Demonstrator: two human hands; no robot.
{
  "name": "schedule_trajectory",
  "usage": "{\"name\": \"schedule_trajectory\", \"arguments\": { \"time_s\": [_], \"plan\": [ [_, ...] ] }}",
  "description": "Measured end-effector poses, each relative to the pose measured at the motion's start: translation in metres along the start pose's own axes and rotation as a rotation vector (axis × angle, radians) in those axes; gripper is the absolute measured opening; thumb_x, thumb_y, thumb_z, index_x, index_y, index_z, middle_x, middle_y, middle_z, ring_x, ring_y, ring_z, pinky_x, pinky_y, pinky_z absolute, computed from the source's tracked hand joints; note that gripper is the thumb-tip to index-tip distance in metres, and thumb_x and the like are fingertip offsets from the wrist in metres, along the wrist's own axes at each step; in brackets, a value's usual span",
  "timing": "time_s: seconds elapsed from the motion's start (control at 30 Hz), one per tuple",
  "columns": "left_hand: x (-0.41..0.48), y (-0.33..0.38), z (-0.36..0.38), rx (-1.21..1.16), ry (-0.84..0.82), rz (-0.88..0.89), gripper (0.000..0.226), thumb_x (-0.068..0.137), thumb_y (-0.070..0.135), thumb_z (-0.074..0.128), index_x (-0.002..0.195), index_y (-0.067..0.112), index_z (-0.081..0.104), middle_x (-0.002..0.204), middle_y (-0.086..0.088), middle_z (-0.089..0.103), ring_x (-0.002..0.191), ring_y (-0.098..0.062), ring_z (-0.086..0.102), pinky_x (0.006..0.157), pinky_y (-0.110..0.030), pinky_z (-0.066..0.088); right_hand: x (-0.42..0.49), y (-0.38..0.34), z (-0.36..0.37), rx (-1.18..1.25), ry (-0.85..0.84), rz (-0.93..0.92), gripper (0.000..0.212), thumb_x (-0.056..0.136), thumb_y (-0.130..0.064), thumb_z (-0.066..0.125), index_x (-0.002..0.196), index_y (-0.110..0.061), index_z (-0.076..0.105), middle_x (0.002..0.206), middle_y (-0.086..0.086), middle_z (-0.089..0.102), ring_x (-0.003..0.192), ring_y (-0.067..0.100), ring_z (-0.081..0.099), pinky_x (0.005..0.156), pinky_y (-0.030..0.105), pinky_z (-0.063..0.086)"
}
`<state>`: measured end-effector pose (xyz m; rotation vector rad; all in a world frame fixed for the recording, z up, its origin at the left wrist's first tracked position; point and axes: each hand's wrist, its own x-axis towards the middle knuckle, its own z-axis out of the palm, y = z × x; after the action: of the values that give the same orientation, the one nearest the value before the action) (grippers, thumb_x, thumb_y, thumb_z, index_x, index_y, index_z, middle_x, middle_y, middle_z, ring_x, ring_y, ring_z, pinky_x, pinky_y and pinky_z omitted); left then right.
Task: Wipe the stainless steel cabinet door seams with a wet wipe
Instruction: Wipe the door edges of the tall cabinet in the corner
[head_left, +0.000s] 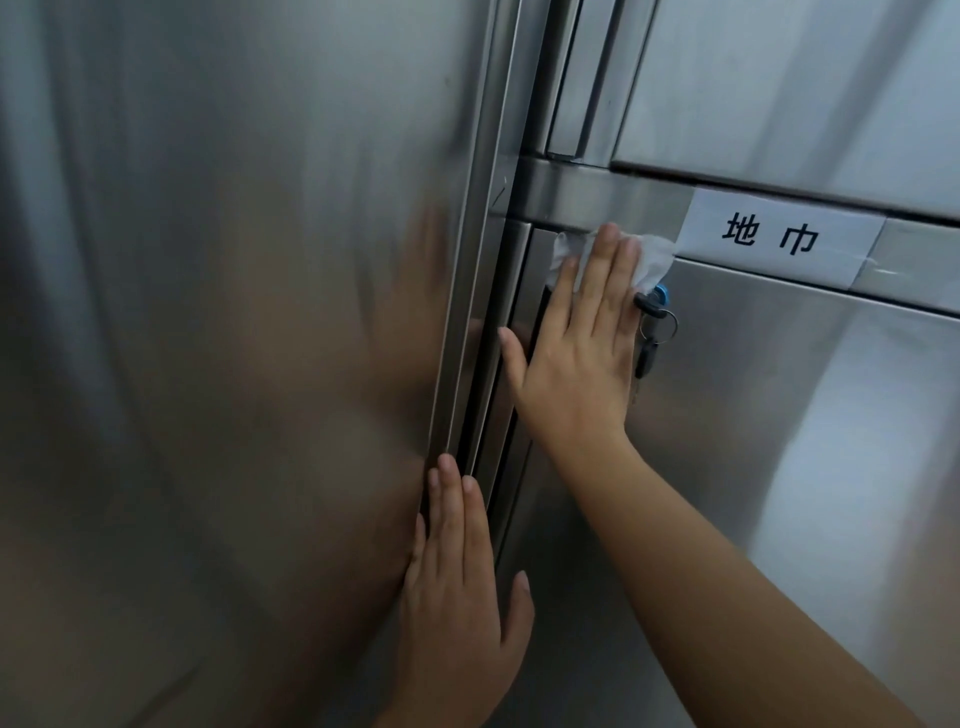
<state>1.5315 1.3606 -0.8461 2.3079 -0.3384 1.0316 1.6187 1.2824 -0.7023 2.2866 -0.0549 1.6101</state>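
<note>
The right hand (571, 364) covers most of the wipe (657, 257); only its edges show past the fingers. The lock (661, 295) is half hidden behind the little finger and the wipe. The bottom edge cuts the left hand (457, 582) at the wrist. The left door (208, 312) shows only blurred reflections. The hanging keys (645, 358) are too small to read.

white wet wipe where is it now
Head view, right of centre: the white wet wipe is pressed under the right hand at the top seam of the lower steel door, just left of the white paper label and above the blue-capped key.
</note>
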Motion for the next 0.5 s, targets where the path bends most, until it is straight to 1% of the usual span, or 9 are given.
{"name": "schedule_trajectory", "arguments": {
  "time_s": [0.1, 0.17, 0.23, 0.3, 0.4, 0.5],
  "plan": [
    [0.0, 0.0, -0.001, 0.0, -0.004, 0.0, 0.077, 0.078, 0.035, 0.041, 0.14, -0.005, 0.019, 0.149, -0.023, 0.018, 0.138, -0.028, 0.014, 0.109, -0.032, 0.008, -0.013, -0.004, 0.0, 0.099, 0.005, 0.041, 0.077, 0.095, -0.05, 0.037, 0.144, 0.007, 0.02, 0.149, 0.031, 0.01, 0.139, 0.042, 0.004, 0.114, 0.046, 0.002],
    [0.0, 0.0, -0.001, -0.006, -0.004, 0.004, 0.077, 0.078, 0.035, 0.041, 0.14, -0.005, 0.018, 0.149, -0.023, 0.018, 0.138, -0.028, 0.014, 0.11, -0.032, 0.008, -0.026, -0.008, 0.001, 0.093, -0.001, 0.039, 0.077, 0.094, -0.051, 0.039, 0.143, 0.006, 0.023, 0.148, 0.03, 0.011, 0.137, 0.039, -0.002, 0.113, 0.045, 0.0],
    [0.001, 0.0, -0.001, -0.004, -0.001, 0.011, 0.077, 0.078, 0.035, 0.041, 0.14, -0.005, 0.018, 0.148, -0.024, 0.019, 0.138, -0.029, 0.014, 0.109, -0.033, 0.008, -0.029, -0.009, 0.002, 0.069, -0.015, 0.027, 0.078, 0.094, -0.052, 0.039, 0.143, 0.006, 0.024, 0.148, 0.03, 0.014, 0.136, 0.038, -0.002, 0.112, 0.046, -0.001],
    [0.001, 0.001, -0.001, 0.002, 0.001, 0.01, 0.077, 0.078, 0.035, 0.041, 0.139, -0.005, 0.019, 0.148, -0.024, 0.019, 0.137, -0.029, 0.015, 0.109, -0.033, 0.009, -0.023, -0.008, 0.001, 0.053, -0.014, 0.016, 0.077, 0.095, -0.053, 0.034, 0.143, 0.006, 0.023, 0.149, 0.03, 0.013, 0.138, 0.04, 0.001, 0.112, 0.046, -0.001],
    [0.0, 0.0, -0.001, -0.001, 0.007, 0.018, 0.078, 0.077, 0.035, 0.042, 0.14, -0.005, 0.018, 0.148, -0.025, 0.018, 0.138, -0.03, 0.013, 0.11, -0.034, 0.009, -0.011, -0.001, 0.001, 0.036, 0.006, -0.011, 0.075, 0.096, -0.051, 0.031, 0.144, 0.006, 0.021, 0.149, 0.031, 0.012, 0.139, 0.044, 0.01, 0.113, 0.048, 0.003],
    [0.0, -0.001, -0.001, 0.002, 0.001, 0.02, 0.078, 0.078, 0.035, 0.042, 0.14, -0.005, 0.017, 0.149, -0.024, 0.016, 0.139, -0.029, 0.012, 0.111, -0.036, 0.01, -0.015, 0.005, 0.004, 0.04, 0.025, -0.05, 0.073, 0.095, -0.051, 0.034, 0.143, 0.004, 0.027, 0.148, 0.032, 0.017, 0.138, 0.044, 0.014, 0.113, 0.049, 0.006]
  ]
}}
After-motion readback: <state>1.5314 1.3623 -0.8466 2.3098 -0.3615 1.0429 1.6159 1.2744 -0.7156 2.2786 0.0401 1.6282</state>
